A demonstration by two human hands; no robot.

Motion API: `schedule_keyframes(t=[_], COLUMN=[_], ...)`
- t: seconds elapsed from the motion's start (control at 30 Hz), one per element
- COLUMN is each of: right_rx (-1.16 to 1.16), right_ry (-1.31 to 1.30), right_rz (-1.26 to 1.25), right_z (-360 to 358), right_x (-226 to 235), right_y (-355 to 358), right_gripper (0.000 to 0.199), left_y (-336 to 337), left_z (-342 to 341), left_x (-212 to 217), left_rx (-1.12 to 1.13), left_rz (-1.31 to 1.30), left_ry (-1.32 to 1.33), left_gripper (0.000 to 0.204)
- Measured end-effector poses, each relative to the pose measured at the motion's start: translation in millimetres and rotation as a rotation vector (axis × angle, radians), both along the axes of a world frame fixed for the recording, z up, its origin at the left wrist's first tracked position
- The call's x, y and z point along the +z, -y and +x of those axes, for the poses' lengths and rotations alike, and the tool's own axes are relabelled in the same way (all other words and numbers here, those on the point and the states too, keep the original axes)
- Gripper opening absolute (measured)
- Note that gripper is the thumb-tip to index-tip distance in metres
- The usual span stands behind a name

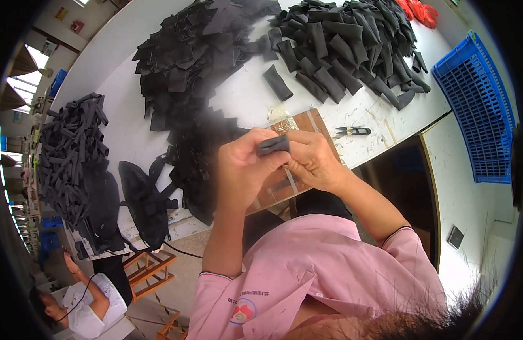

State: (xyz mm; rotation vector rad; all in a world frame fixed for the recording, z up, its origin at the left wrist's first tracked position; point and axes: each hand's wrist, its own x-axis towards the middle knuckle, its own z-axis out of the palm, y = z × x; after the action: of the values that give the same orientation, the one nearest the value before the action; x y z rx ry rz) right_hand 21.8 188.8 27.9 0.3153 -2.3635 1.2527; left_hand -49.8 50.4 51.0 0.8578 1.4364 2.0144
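Both hands are raised close together in front of me over a brown board at the table's near edge. Between them is a small folded piece of black fabric. My left hand is closed on its left end, thumb and fingers pressed together. My right hand pinches the other end, with some fingertips hidden behind the cloth. Left of my hands spreads a dark heap of flat fabric pieces. Beyond them lies a pile of black fabric tubes, with one tube apart from it.
Thread snips lie right of the board on the white table. A blue plastic crate stands at right, a red bag far right. Leftward are black strips and a black strapped item. Another person sits lower left near a wooden stool.
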Motion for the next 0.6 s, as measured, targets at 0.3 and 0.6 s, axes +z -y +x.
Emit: schedule_keyframes(t=[0.3, 0.6], right_rx=[-0.067, -0.054], right_ry=[0.107, 0.097], right_rz=[0.070, 0.343], right_z=[0, -4], right_x=[-39, 8], right_y=[5, 0], right_gripper=[0.024, 0.024], left_y=[-4, 18], left_z=[14, 6], left_x=[-8, -13], left_rx=[0.295, 0.298], left_rz=[-0.139, 0.405], left_ry=[-0.204, 0.235], left_gripper=[0.014, 0.017])
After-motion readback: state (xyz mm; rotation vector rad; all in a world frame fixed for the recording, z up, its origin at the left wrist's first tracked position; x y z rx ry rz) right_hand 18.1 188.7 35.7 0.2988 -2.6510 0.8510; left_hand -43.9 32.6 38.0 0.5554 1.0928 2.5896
